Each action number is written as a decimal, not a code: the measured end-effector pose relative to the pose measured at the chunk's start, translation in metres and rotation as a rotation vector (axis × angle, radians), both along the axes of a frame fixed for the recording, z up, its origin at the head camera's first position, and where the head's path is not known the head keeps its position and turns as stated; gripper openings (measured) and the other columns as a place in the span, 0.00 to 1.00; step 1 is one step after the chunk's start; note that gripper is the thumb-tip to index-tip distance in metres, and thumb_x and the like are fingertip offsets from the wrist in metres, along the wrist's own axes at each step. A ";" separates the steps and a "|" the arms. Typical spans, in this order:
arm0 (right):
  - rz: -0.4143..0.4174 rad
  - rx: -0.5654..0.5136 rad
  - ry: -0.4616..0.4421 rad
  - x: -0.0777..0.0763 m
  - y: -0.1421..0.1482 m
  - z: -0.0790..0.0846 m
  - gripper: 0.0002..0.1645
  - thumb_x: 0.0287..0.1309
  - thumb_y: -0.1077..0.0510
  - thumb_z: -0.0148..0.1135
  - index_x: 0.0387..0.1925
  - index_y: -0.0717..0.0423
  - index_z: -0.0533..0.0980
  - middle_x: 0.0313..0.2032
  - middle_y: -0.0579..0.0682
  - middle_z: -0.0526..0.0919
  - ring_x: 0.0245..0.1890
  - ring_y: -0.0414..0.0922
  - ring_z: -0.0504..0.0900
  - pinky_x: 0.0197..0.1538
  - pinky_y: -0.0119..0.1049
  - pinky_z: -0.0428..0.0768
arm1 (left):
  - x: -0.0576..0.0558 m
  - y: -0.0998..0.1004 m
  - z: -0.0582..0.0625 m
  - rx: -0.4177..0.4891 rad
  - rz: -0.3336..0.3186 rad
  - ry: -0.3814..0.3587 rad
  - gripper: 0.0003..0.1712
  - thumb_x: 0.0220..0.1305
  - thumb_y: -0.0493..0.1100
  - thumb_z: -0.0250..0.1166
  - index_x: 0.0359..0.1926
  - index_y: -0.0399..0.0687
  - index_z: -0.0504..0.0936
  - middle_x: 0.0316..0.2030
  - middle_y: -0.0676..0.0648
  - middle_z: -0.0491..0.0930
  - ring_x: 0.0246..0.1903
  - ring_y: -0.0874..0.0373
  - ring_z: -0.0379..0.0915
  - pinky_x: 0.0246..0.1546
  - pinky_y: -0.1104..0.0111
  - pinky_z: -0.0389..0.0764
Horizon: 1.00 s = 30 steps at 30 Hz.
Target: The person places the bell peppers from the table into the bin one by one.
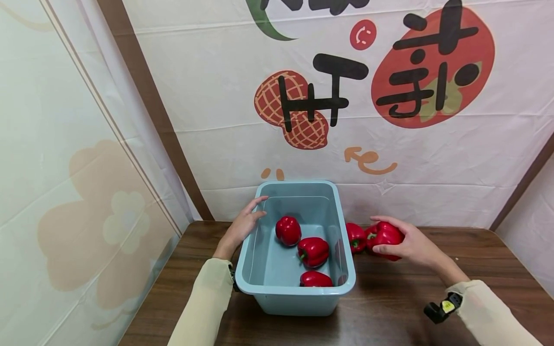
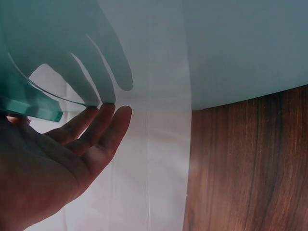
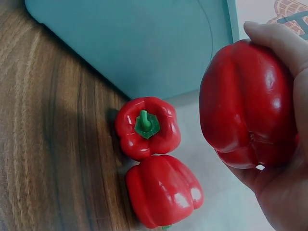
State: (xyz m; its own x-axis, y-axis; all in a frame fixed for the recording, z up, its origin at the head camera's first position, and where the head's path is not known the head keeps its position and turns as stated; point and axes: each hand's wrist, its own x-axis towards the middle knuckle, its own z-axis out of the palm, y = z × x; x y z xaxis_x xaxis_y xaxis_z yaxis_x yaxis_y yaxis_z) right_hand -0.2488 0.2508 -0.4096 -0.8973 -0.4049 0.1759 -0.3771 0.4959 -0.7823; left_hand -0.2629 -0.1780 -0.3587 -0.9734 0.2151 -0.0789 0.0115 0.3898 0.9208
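My right hand (image 1: 411,242) grips a red bell pepper (image 3: 248,103), thumb and fingers spread around its sides and the pepper held up beside the bin. Below it, two more red bell peppers, one with its green stem facing the camera (image 3: 147,127) and one on its side (image 3: 163,190), sit close together by the bin's right wall. My left hand (image 1: 243,227) is at the left rim of the light blue plastic bin (image 1: 298,302); in the left wrist view its fingers (image 2: 113,125) are extended, tips right at the wall. Inside the bin lie three red bell peppers (image 1: 313,252), apart from one another.
The bin stands on a dark wood-grain table (image 1: 398,298), near its back edge. Behind the table hangs a white printed cloth (image 1: 207,96), with another cloth panel (image 1: 86,192) along the left side.
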 end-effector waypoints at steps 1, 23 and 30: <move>0.000 -0.001 0.001 0.000 0.000 0.001 0.46 0.48 0.51 0.76 0.68 0.48 0.66 0.58 0.59 0.74 0.55 0.61 0.71 0.38 0.37 0.84 | 0.000 0.000 0.000 0.000 -0.001 0.002 0.30 0.75 0.42 0.45 0.76 0.49 0.56 0.76 0.36 0.48 0.66 0.34 0.59 0.61 0.37 0.65; 0.024 -0.012 0.026 0.002 -0.004 0.019 0.44 0.51 0.54 0.74 0.69 0.50 0.66 0.58 0.59 0.74 0.55 0.59 0.72 0.38 0.36 0.84 | -0.026 -0.011 -0.037 0.012 0.028 0.035 0.29 0.74 0.47 0.48 0.74 0.63 0.60 0.76 0.43 0.51 0.66 0.35 0.59 0.61 0.36 0.65; 0.038 -0.015 0.028 0.002 -0.008 0.021 0.44 0.51 0.55 0.74 0.69 0.51 0.66 0.58 0.59 0.74 0.55 0.60 0.72 0.39 0.37 0.84 | -0.024 -0.009 -0.031 0.007 0.011 0.004 0.31 0.75 0.46 0.47 0.76 0.58 0.57 0.77 0.40 0.47 0.67 0.34 0.57 0.61 0.36 0.64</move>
